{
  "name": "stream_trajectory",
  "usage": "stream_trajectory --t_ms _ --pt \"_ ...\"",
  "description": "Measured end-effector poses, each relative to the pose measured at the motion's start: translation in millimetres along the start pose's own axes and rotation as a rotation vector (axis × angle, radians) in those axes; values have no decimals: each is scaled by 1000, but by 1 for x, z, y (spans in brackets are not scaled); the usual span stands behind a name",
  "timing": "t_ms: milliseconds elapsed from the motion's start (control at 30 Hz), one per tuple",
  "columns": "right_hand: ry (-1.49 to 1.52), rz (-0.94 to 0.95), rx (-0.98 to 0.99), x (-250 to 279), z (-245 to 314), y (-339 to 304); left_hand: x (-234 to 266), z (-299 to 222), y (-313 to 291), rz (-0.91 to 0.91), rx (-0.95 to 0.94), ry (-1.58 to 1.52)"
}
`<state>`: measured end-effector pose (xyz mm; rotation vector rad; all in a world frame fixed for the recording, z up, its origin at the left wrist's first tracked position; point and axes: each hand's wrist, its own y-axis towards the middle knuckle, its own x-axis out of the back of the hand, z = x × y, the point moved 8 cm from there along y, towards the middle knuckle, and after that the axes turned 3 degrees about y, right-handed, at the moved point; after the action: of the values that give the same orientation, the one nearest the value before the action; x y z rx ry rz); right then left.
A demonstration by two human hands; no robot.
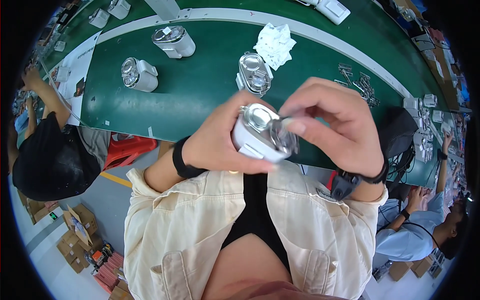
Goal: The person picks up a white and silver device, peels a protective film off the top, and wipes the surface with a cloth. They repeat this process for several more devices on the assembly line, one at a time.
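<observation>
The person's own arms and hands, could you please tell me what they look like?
Cream sleeves stop well short of the hands. The left hand, gloveless, has a broad black wristband; the right hand, also gloveless, has a black strap with a bulky black device.

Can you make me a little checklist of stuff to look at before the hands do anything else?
1. Left hand has a grip on the white container: ok.
2. Right hand is at the shiny lid: ok.
3. Right fingers are pinching a small part: cannot tell, it's blurry there.
4. Held container is set down on the table: not ok, it's held up.
5. Crumpled white sheet is clear of both hands: ok.
6. Loose metal pieces are on the table: ok.
</observation>
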<state>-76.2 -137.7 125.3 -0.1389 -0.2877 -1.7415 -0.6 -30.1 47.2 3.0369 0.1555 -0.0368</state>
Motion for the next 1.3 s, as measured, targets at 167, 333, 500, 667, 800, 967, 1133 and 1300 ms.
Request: stream_trajectory --t_ms 167,333,500,667,800,967,1133,1300 --pt "-150 -146 -39 3 9 -17 15 -39 -12 -386 -283 675" --pt "-162 -160 -35 -3 9 -17 8 -44 -18 -493 -458 751" --pt "-246 -52 274 -1 21 -9 10 -31 -13 -298 -264 534" --pt "-374 49 669 -13 39 -17 -1 -11 -5 -12 -136 83" --pt "-387 40 750 -18 37 -28 -5 -5 -5 37 -100 -43" --pt "-203 -23 614 -16 21 -35 -10 -9 -7 37 -184 91" --pt "-138 -10 477 -11 7 -40 -13 -20 -5 58 -232 267" --pt "128 -19 332 -14 -20 -48 -14 -16 -5 -14 -240 263"
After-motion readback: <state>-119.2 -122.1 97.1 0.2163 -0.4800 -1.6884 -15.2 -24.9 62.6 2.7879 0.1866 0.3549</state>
